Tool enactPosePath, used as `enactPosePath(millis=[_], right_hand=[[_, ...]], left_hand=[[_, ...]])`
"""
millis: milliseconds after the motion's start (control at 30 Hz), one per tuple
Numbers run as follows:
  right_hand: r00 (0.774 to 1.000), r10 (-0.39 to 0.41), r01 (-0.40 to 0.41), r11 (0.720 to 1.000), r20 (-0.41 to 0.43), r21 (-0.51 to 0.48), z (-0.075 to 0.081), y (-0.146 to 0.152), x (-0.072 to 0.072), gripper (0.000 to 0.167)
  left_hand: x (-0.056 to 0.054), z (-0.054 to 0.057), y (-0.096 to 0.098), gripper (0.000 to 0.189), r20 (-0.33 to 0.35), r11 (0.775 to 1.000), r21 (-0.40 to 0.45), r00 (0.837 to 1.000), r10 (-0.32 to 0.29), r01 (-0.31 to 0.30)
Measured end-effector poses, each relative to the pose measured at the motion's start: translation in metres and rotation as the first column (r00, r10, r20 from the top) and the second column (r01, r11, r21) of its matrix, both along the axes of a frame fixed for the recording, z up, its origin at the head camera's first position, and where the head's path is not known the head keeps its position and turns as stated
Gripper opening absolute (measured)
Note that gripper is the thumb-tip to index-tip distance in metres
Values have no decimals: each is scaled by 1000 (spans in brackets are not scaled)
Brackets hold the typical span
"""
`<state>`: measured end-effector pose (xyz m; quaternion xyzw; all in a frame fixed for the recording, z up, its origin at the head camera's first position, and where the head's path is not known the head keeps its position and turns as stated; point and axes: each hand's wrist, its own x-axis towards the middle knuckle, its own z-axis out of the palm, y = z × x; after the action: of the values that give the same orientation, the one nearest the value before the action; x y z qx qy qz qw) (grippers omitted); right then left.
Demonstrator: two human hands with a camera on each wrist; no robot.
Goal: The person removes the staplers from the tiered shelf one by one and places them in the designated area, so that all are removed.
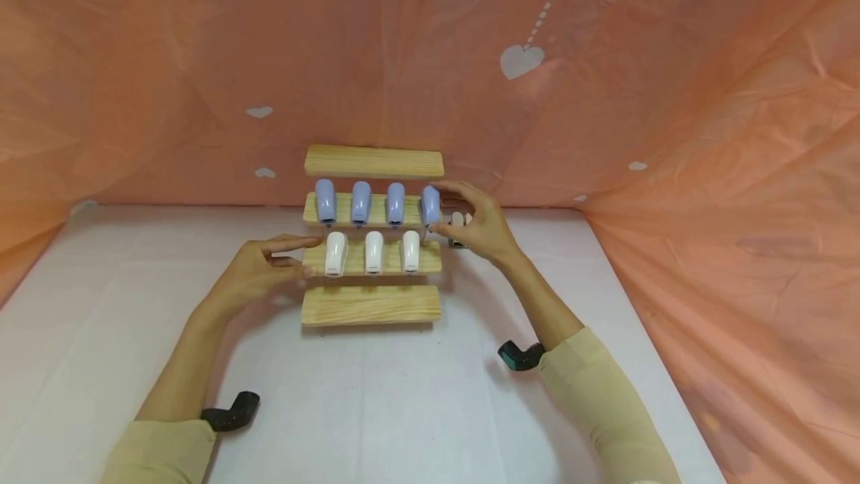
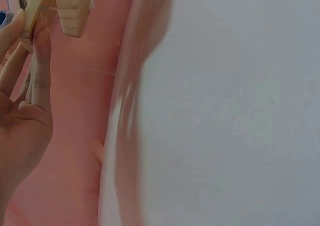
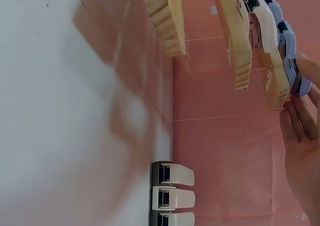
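a person's right hand (image 1: 485, 228) has thumb and fingers clamped on the end lavender stapler (image 1: 430, 206), at the near end of an upper tier of a wooden rack (image 1: 369, 308); whether its base bears fully on the wood cannot be told. to that hand's left, three other lavender staplers (image 1: 360, 202) stand spaced in a row, and the held one looks slightly askew beside them. the left hand (image 1: 258, 269) pinches the opposite end of the tier below, just left of three white staplers (image 1: 373, 252). beyond the right hand, partly hidden by it, pale staplers (image 1: 457, 219) stand on the table (image 1: 403, 409). the step in hand appears to be seating the end piece while the rack is steadied; the next move likely calls for squaring it with its row, then parting the right fingers without nudging its neighbour.
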<state>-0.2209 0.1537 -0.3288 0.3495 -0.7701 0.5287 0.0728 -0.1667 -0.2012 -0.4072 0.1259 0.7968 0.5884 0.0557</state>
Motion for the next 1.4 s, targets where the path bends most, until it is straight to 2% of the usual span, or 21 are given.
enactPosePath(millis=[200,467,700,1000,1233,1400], right_hand=[[1000,-9,9,1000,5,-24,-3,10,1,59],[996,-72,75,995,51,-60,-8,28,5,57],[990,-110,119,987,90,-104,-24,41,8,43],[979,-125,140,987,161,-83,-42,50,7,46],[959,-104,117,992,262,-35,-79,56,-7,51],[960,-91,79,995,263,56,-94,51,-8,50]], left_hand=[[0,0,0,55,3,1000,-3,1000,4,-4],[-1,-2,0,55,-1,1000,11,1000,0,0],[-2,-2,0,54,-12,1000,1,1000,1,-1],[-2,-2,-1,53,-24,1000,14,1000,-9,10],[-2,-2,-1,53,-21,1000,10,1000,-9,10],[-2,-3,-1,53,-13,1000,8,1000,-14,14]])
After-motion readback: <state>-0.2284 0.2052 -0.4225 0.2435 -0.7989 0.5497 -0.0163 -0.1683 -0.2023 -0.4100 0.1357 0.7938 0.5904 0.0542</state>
